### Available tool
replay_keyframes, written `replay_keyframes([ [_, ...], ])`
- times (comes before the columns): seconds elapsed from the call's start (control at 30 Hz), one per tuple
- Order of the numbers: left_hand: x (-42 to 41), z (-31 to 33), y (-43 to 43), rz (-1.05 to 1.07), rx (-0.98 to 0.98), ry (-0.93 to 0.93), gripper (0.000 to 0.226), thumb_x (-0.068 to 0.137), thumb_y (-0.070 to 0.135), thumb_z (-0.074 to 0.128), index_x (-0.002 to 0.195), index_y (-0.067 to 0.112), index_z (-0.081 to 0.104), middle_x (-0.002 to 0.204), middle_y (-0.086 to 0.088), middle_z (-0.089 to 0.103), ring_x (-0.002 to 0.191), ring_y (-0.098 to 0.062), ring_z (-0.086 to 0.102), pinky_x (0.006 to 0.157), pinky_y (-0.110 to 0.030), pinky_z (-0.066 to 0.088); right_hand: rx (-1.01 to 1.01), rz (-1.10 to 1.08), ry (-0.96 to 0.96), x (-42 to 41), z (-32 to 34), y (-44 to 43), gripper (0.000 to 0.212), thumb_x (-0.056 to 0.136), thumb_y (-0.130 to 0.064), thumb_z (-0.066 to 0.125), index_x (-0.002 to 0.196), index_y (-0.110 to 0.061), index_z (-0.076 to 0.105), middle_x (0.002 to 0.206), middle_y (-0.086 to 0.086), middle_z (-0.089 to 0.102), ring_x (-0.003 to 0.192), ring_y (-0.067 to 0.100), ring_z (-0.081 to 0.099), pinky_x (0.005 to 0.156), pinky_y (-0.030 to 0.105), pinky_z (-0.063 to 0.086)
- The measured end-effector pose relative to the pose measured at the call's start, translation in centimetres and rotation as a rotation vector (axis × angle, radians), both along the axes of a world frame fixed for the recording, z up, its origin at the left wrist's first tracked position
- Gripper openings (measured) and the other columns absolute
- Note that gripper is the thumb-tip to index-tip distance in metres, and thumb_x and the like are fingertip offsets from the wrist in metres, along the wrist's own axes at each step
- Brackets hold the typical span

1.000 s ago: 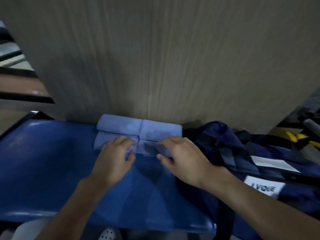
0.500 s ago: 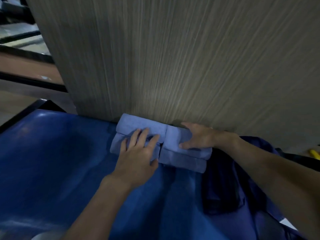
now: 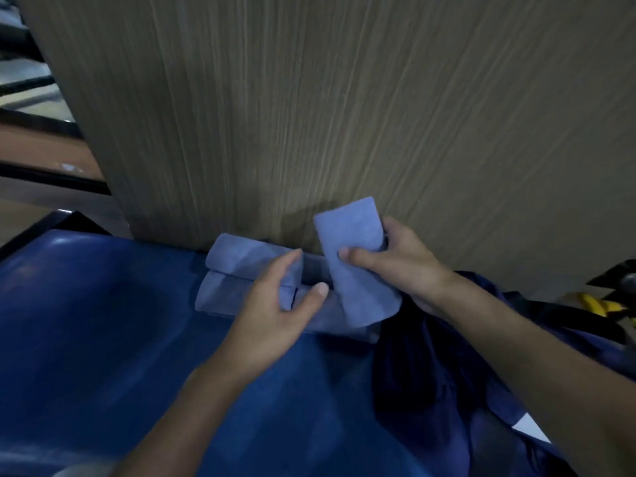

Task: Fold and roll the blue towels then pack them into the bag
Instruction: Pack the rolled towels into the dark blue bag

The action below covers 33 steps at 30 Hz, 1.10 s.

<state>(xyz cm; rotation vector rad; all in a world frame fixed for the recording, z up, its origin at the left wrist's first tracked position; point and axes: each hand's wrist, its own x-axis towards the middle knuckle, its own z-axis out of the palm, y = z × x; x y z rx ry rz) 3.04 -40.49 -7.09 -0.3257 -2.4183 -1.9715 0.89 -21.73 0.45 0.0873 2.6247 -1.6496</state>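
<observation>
1. Two hands are at work here. The right hand point(image 3: 409, 270) grips one rolled blue towel, the lifted towel point(image 3: 354, 256), with its thumb across the front and its fingers point(image 3: 387, 235) curled behind. The roll is raised off the table and stands nearly upright, tilted a little.
2. That pinch from both sides probably serves to keep the roll from springing open while it is carried.
3. The left hand point(image 3: 275, 304) lies on the other towels point(image 3: 234, 270), holding nothing. Its fingers are nearly straight over the upper roll and its thumb is stretched out beside the lower one. It looks placed to pin these rolls so that they stay wound and do not shift.
4. The other towels sit in a tight cluster at the back edge of the table point(image 3: 103, 321), right against the wooden panel point(image 3: 309, 115), which likely acts as a backstop.
5. The bag point(image 3: 430, 366), dark navy and slumped, lies just to the right of the towels and under the right forearm, so the carry into it is short. A white label point(image 3: 530, 428) shows on it lower down. Whether its mouth is open cannot be told.
6. The table is glossy blue. The room is dim, and a yellow object point(image 3: 595, 304) lies at the far right.
</observation>
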Motion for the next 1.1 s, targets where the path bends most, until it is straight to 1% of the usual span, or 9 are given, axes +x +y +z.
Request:
replay_keyframes([
  [0.07, 1.2, 1.5, 1.6, -0.140, 0.206, -0.095, 0.077, 0.077, 0.059, 0.070, 0.139, 0.020, 0.048, 0.132, 0.011, 0.059, 0.117, 0.006, 0.056, 0.094, -0.010, 0.045, -0.253, -0.036, 0.010, 2.4, 1.2, 0.0, 0.043, 0.081, -0.019, 0.077, 0.118, -0.011, 0.058, 0.105, 0.005, 0.073, 0.093, 0.019, 0.072, 0.083, 0.039, 0.059],
  [0.17, 3.0, 3.6, 4.0, -0.266, 0.314, -0.123, 0.054, 0.082, 0.042, 0.068, 0.129, 0.018, 0.057, 0.120, 0.002, 0.070, 0.110, -0.010, 0.066, 0.092, -0.025, 0.053, -0.448, -0.046, 0.018, 5.6, 2.4, 0.9, 0.037, 0.086, -0.015, 0.071, 0.120, -0.006, 0.057, 0.108, 0.011, 0.072, 0.097, 0.027, 0.071, 0.086, 0.043, 0.058],
  [0.33, 5.3, 5.4, 7.7, -0.315, 0.271, -0.070, 0.017, 0.094, 0.013, 0.063, 0.110, 0.015, 0.069, 0.105, 0.001, 0.075, 0.101, -0.015, 0.071, 0.090, -0.036, 0.057, -0.486, -0.072, 0.051, 9.6, 2.8, 5.2, 0.048, 0.084, -0.021, 0.073, 0.126, -0.009, 0.053, 0.117, 0.011, 0.069, 0.106, 0.025, 0.068, 0.091, 0.042, 0.055],
  [0.47, 6.6, 6.1, 11.5, -0.389, 0.191, -0.030, 0.019, 0.092, 0.025, 0.066, 0.105, 0.011, 0.070, 0.101, -0.003, 0.076, 0.099, -0.021, 0.071, 0.090, -0.048, 0.056, -0.443, -0.128, 0.164, 12.9, 2.5, 9.0, 0.074, 0.078, -0.014, 0.077, 0.137, -0.033, 0.038, 0.120, 0.002, 0.068, 0.107, 0.020, 0.067, 0.086, 0.040, 0.057],
  [0.6, 7.4, 6.0, 15.2, -0.488, 0.046, 0.077, 0.015, 0.090, 0.032, 0.061, 0.099, 0.023, 0.069, 0.096, 0.007, 0.074, 0.093, -0.010, 0.070, 0.082, -0.037, 0.057, -0.458, -0.298, 0.255, 15.9, 1.4, 12.7, 0.091, 0.082, -0.006, 0.073, 0.145, -0.048, 0.022, 0.117, 0.000, 0.068, 0.105, 0.018, 0.068, 0.081, 0.037, 0.059],
  [0.7, 6.5, 4.8, 16.9, -0.369, -0.224, 0.383, 0.019, 0.086, 0.039, 0.057, 0.100, 0.031, 0.067, 0.106, 0.017, 0.065, 0.105, -0.002, 0.059, 0.090, -0.024, 0.046, -0.460, -0.418, 0.318, 17.9, 0.6, 15.7, 0.092, 0.084, -0.005, 0.071, 0.146, -0.049, 0.019, 0.115, -0.010, 0.067, 0.103, 0.011, 0.067, 0.078, 0.032, 0.059],
  [0.9, 4.4, 2.7, 19.3, -0.419, -0.778, 0.799, 0.016, 0.086, 0.039, 0.061, 0.084, 0.030, 0.074, 0.146, 0.000, 0.046, 0.143, -0.021, 0.028, 0.114, -0.048, 0.024, -0.434, -0.518, 0.287, 21.1, -0.9, 20.2, 0.081, 0.088, -0.011, 0.067, 0.139, -0.058, 0.027, 0.133, -0.011, 0.054, 0.115, 0.013, 0.061, 0.097, 0.045, 0.052],
  [1.0, 3.9, 2.8, 20.4, -0.463, -0.932, 0.825, 0.024, 0.086, 0.036, 0.068, 0.108, 0.030, 0.073, 0.154, 0.001, 0.037, 0.148, -0.023, 0.016, 0.118, -0.056, 0.010, -0.460, -0.519, 0.254, 22.2, -2.1, 21.0, 0.079, 0.088, -0.012, 0.067, 0.138, -0.060, 0.029, 0.134, -0.010, 0.053, 0.113, 0.014, 0.062, 0.093, 0.043, 0.053],
  [1.1, 3.6, 3.1, 21.0, -0.458, -1.040, 0.785, 0.070, 0.080, 0.036, 0.070, 0.143, 0.024, 0.043, 0.161, 0.003, 0.020, 0.150, -0.020, 0.010, 0.117, -0.057, 0.012, -0.478, -0.471, 0.238, 23.0, -3.1, 21.4, 0.078, 0.088, -0.010, 0.066, 0.137, -0.059, 0.032, 0.130, -0.011, 0.056, 0.107, 0.008, 0.064, 0.081, 0.031, 0.056],
])
